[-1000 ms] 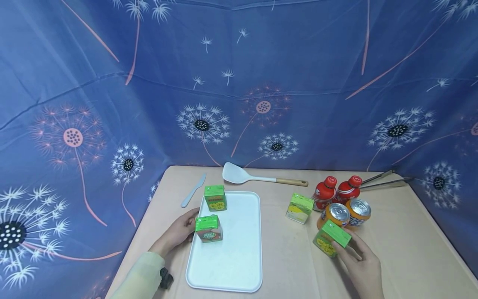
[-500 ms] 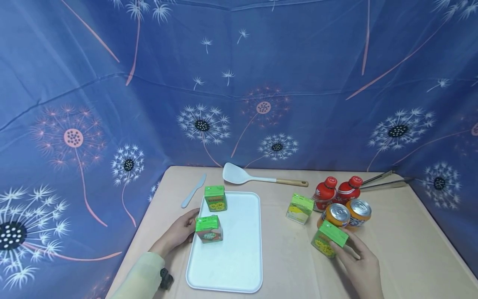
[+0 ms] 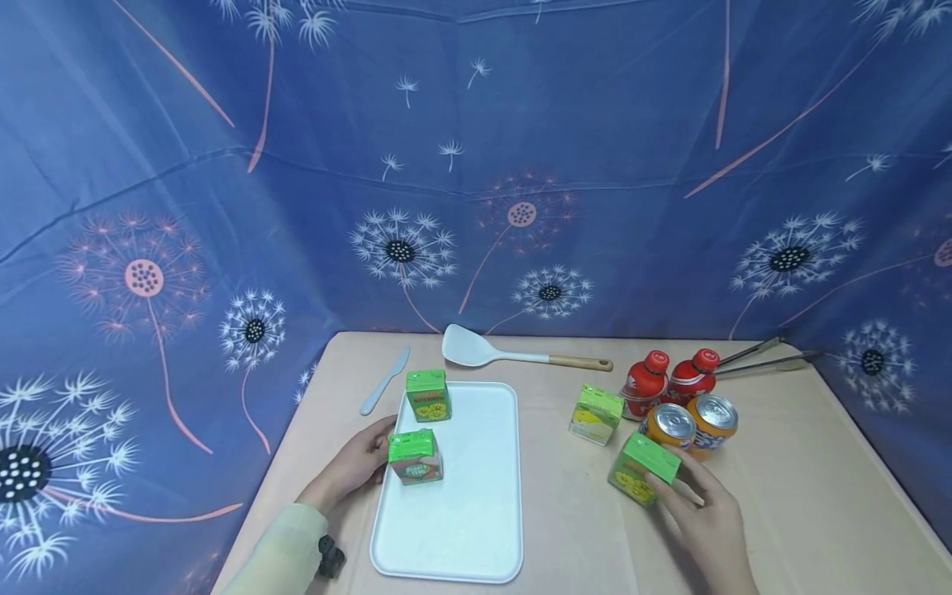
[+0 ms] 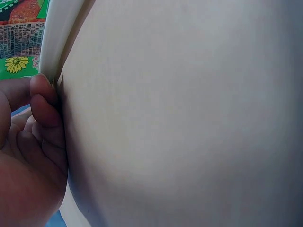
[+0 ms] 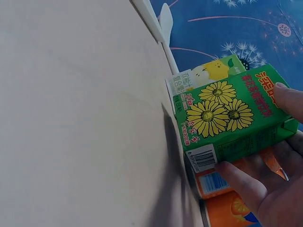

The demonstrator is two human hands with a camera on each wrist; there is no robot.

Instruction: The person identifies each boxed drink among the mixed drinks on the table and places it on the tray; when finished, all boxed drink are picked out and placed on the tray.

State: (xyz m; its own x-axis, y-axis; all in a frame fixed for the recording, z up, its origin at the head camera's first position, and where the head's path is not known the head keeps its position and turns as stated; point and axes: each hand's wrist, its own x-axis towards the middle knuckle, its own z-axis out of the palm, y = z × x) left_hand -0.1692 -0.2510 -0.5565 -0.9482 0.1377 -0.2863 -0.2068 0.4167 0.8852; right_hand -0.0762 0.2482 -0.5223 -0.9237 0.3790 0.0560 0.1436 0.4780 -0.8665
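Observation:
My right hand [image 3: 710, 512] grips a green carton with yellow flowers [image 3: 632, 479], fingers and thumb on its sides; it is tilted in front of the orange cans. The right wrist view shows the same carton [image 5: 222, 113] between thumb and fingers. At the left long side of the white tray [image 3: 476, 521], my left hand [image 3: 353, 467] pinches the rim, its fingertips against the tray wall [image 4: 54, 38] in the left wrist view. Two green-topped cartons, one flowered [image 3: 429, 397] and one reddish [image 3: 416, 459], stand at the tray's left side, the reddish one beside my left fingers.
A yellow-green carton [image 3: 597, 415] stands right of the tray. Beyond my right hand are two red bottles [image 3: 645, 384] and two orange cans [image 3: 714, 420]. Tongs [image 3: 766, 364] lie at the back right, a white spatula [image 3: 476, 347] and a pale blue knife [image 3: 387, 380] at the back left.
My right hand and the flowered carton in it have moved a little to the left and slightly away from me. The left hand, the tray and its cartons have stayed in place.

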